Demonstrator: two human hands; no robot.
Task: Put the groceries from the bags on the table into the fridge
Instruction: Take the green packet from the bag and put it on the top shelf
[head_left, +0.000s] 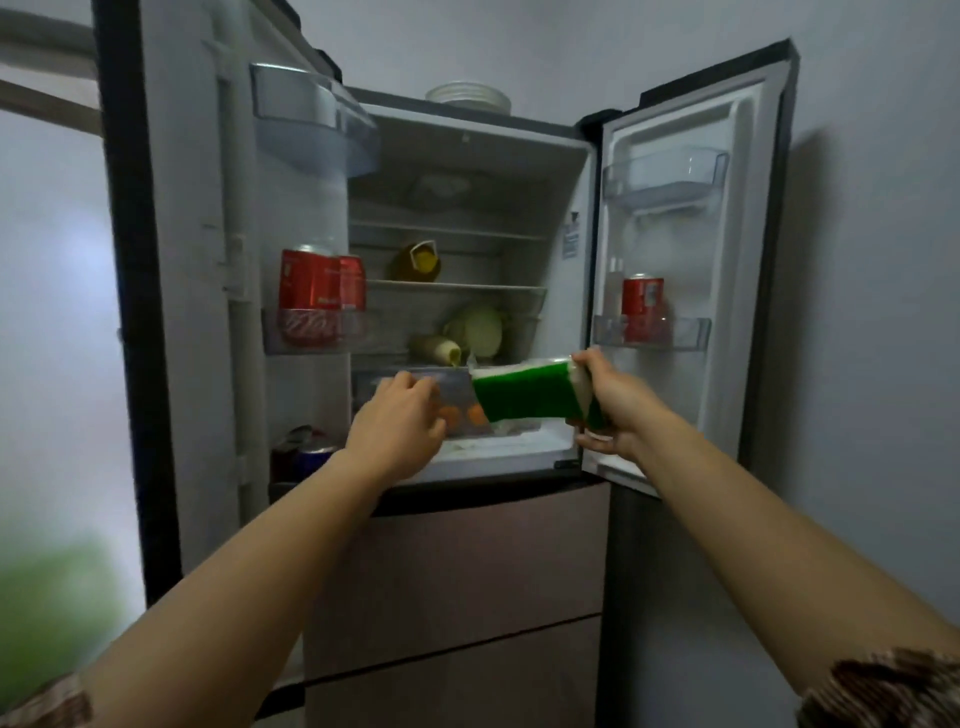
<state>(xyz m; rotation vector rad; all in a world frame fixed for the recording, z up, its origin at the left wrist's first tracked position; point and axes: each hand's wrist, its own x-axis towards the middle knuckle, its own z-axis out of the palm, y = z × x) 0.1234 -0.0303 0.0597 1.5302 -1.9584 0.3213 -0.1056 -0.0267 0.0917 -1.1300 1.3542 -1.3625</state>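
The fridge (467, 156) stands with both upper doors swung wide. My right hand (608, 400) grips one end of a green and white packet (524, 392), held level in front of the bottom of the compartment. My left hand (402, 415) reaches to the front of the clear crisper drawer (457, 410); its fingers curl over the drawer's top edge. Orange items show through the drawer front. Whether the drawer is pulled out I cannot tell.
Red cans sit in the left door bin (311, 291) and the right door bin (641, 306). A yellowish jug (415, 262), a cabbage (480, 330) and a lying bottle (436, 349) occupy the shelves. Brown lower drawers (457, 571) are closed. A stack of plates (467, 96) tops the fridge.
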